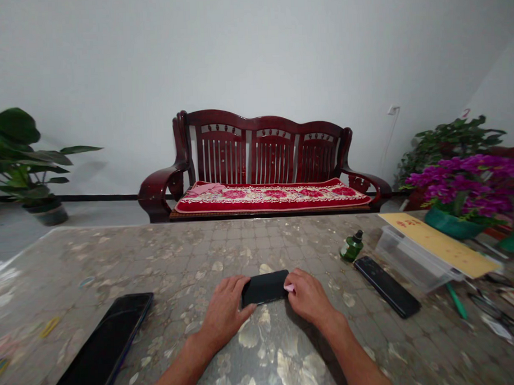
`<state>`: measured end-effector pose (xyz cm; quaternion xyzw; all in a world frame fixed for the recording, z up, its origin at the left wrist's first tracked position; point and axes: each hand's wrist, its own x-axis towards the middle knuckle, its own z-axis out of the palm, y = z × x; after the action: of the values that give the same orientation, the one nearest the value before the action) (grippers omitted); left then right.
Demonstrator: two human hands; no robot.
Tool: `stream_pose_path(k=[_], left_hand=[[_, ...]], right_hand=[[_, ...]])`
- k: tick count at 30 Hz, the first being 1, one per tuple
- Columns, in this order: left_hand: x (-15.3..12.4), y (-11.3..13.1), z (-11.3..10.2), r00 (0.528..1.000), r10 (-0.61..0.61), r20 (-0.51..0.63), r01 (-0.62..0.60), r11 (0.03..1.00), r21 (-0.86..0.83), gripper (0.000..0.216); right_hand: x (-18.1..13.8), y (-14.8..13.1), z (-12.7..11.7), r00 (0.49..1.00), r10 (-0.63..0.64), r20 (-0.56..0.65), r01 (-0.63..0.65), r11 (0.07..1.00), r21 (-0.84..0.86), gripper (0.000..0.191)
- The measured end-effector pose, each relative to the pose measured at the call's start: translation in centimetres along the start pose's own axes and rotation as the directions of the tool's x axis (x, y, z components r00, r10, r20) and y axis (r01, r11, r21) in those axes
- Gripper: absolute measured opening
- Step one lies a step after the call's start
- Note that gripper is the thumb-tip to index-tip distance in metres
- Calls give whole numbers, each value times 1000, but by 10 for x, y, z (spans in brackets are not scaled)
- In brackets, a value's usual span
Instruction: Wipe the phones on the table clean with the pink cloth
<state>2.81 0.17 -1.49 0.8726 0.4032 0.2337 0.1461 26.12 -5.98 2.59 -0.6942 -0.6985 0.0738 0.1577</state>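
A black smartphone (264,287) lies screen up on the patterned tablecloth, its long side running left to right. My left hand (227,306) grips the left end, fingers at the far edge and thumb at the near edge. At the right end, my right hand (306,292) is closed around a small pale pink piece (289,288), perhaps a folded cloth; most of it is hidden in the fingers. That hand touches the phone's right edge.
A large black tablet (106,344) lies at left, near a yellow band (49,327). To the right are a green bottle (352,246), a second phone (387,286), a clear plastic box (415,257) under a yellow envelope (436,244), and a green-handled tool (456,300). A wooden bench (260,158) stands beyond the table.
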Motion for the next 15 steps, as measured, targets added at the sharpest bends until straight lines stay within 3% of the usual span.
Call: stream_pose_path(k=[5,12,15], left_hand=[[-1,-3,3,1000,11,-27,-11,1000,-19,44],[-1,-3,2,1000,14,-24,-14,1000,-15,43],[-1,-3,2,999,14,-29,-15,1000,-20,43]], right_hand=[[-4,-17,13,980,-199,-14,200,979,39,25],[1,-1,11,993,-26,-112,26,1000,0,21],[0,-6,13,989,-82,-120,86,996,27,22]])
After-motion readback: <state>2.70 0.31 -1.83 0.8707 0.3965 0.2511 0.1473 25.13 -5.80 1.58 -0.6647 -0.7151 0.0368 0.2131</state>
